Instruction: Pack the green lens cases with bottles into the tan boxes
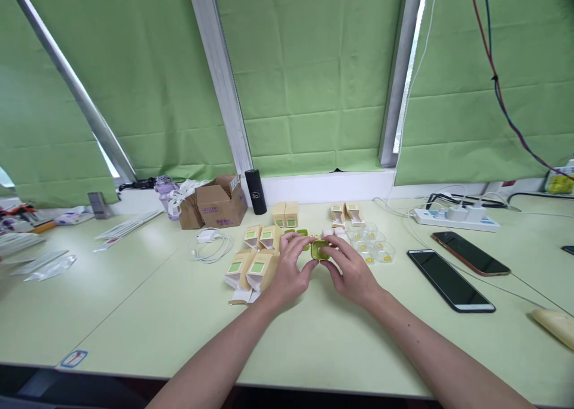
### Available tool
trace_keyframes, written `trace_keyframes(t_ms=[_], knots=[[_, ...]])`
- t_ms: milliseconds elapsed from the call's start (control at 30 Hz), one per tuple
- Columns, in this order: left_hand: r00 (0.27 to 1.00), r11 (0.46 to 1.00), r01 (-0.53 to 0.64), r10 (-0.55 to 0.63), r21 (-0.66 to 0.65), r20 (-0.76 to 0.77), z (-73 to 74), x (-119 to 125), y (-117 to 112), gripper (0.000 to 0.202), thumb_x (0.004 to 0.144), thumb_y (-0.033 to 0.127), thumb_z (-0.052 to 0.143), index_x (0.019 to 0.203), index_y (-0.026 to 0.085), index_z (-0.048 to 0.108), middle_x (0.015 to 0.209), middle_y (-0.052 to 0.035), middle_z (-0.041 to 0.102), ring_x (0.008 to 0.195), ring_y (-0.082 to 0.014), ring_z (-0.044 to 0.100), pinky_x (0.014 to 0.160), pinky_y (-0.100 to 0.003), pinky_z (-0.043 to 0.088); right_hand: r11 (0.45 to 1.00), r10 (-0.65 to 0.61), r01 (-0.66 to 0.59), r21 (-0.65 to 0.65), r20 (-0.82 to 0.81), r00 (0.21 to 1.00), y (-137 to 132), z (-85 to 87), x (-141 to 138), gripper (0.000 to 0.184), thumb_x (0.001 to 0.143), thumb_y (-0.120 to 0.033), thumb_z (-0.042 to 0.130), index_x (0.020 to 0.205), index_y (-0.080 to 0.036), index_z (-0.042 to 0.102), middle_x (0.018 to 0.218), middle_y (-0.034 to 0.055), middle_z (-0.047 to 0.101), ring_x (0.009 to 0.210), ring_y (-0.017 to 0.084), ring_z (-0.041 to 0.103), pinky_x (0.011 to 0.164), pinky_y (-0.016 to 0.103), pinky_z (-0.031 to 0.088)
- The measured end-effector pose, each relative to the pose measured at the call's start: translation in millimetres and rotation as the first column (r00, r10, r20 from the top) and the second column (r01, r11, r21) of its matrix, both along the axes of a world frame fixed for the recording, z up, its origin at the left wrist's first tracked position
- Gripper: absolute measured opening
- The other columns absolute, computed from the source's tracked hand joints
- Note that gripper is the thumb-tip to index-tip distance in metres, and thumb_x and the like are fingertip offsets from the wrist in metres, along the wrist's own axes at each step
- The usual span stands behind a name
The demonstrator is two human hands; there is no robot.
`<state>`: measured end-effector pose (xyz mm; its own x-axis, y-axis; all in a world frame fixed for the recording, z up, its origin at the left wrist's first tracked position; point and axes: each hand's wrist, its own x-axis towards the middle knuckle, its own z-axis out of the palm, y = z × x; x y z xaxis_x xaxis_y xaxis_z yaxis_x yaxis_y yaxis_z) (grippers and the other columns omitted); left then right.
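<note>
Both my hands meet at the middle of the pale green table (134,301). My left hand (290,271) and my right hand (352,271) pinch a small green case (319,249) between their fingertips, just above the tabletop. To the left of my left hand lie several small tan cartons with green labels (251,265), some open. More green cases (299,234) sit just behind my fingers. Several clear plastic trays with yellow dots (372,244) lie to the right of my right hand.
Two phones (451,279) lie face up at the right, with a power strip (455,217) and cables behind. A brown cardboard box (219,204), a black cylinder (255,191) and a white cable (210,244) stand toward the back. Green blinds cover the window.
</note>
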<state>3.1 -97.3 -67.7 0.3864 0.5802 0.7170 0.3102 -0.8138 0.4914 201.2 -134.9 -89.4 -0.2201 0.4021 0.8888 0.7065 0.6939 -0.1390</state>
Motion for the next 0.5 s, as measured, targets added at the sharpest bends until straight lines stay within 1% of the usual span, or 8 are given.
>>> trace_keyframes(t_ms=[100, 167, 300, 500], knots=[[1.000, 1.000, -0.001, 0.001, 0.011, 0.003, 0.5, 0.2, -0.7, 0.043, 0.094, 0.015, 0.073, 0.135, 0.027, 0.067, 0.127, -0.0101, 0.069, 0.135, -0.0319, 0.046, 0.114, -0.053, 0.048, 1.000, 0.003, -0.003, -0.002, -0.002, 1.000, -0.4, 0.4, -0.8, 0.028, 0.105, -0.012, 0.055, 0.129, -0.022, 0.064, 0.136, 0.0190, 0.065, 0.115, 0.029, 0.073, 0.093, 0.046, 0.067], [1.000, 1.000, -0.001, 0.001, 0.024, 0.010, 0.7, 0.6, -0.9, 0.043, 0.094, 0.015, 0.073, 0.135, 0.027, 0.067, 0.127, -0.0098, 0.069, 0.134, -0.0316, 0.046, 0.113, -0.053, 0.048, 1.000, 0.006, -0.006, 0.006, 0.004, 1.000, -0.4, 0.6, -0.9, 0.028, 0.104, -0.011, 0.054, 0.129, -0.021, 0.064, 0.136, 0.0193, 0.065, 0.114, 0.029, 0.073, 0.093, 0.046, 0.067], [1.000, 0.999, 0.000, -0.001, 0.046, 0.016, 1.2, 0.9, -1.1, 0.042, 0.094, 0.015, 0.074, 0.133, 0.027, 0.067, 0.124, -0.0093, 0.070, 0.132, -0.0316, 0.047, 0.112, -0.053, 0.048, 1.000, 0.009, -0.010, 0.026, 0.030, 0.999, 0.2, 0.8, -0.5, 0.032, 0.104, -0.008, 0.052, 0.132, -0.020, 0.063, 0.136, 0.0194, 0.064, 0.120, 0.030, 0.070, 0.094, 0.045, 0.065], [1.000, 0.999, -0.006, 0.005, 0.033, 0.012, 1.2, -0.1, -2.0, 0.041, 0.094, 0.015, 0.074, 0.132, 0.026, 0.067, 0.125, -0.0094, 0.071, 0.134, -0.0323, 0.047, 0.113, -0.054, 0.048, 0.999, 0.013, -0.015, 0.032, 0.047, 0.999, 2.2, -0.7, -1.4, 0.040, 0.102, -0.006, 0.050, 0.137, -0.021, 0.061, 0.137, 0.0195, 0.063, 0.128, 0.033, 0.066, 0.098, 0.048, 0.064]])
